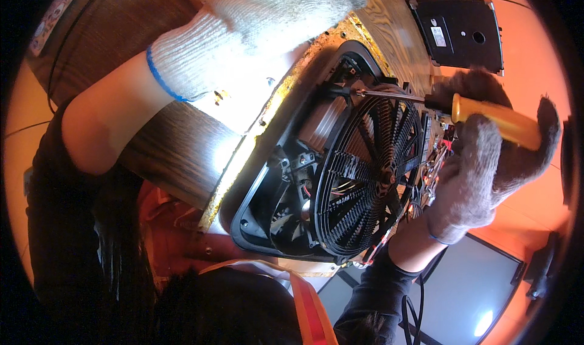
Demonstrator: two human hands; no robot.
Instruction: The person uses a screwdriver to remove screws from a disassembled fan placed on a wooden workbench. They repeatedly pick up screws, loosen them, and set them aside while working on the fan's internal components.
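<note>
My left hand point(255, 17), in a pale knit glove with a blue cuff, reaches across the top above a glaring metal edge; its fingertips are dark and partly cut off, so their grip is unclear. My right hand point(486, 156), in a grey glove, holds a screwdriver point(499, 120) with a yellow handle. The shaft points left to a fitting at the upper part of a black housing point(240, 223). This housing holds a large round black fan point(359, 205) with a grille, a finned metal part point(322, 120) and some wires.
A brown wood-grain panel point(85, 53) lies left, edged by a rusty strip point(234, 162). A black box-like device point(456, 32) is at upper right. A flat grey panel point(468, 284) and loose cables point(413, 308) lie lower right. An orange strap point(307, 302) hangs below.
</note>
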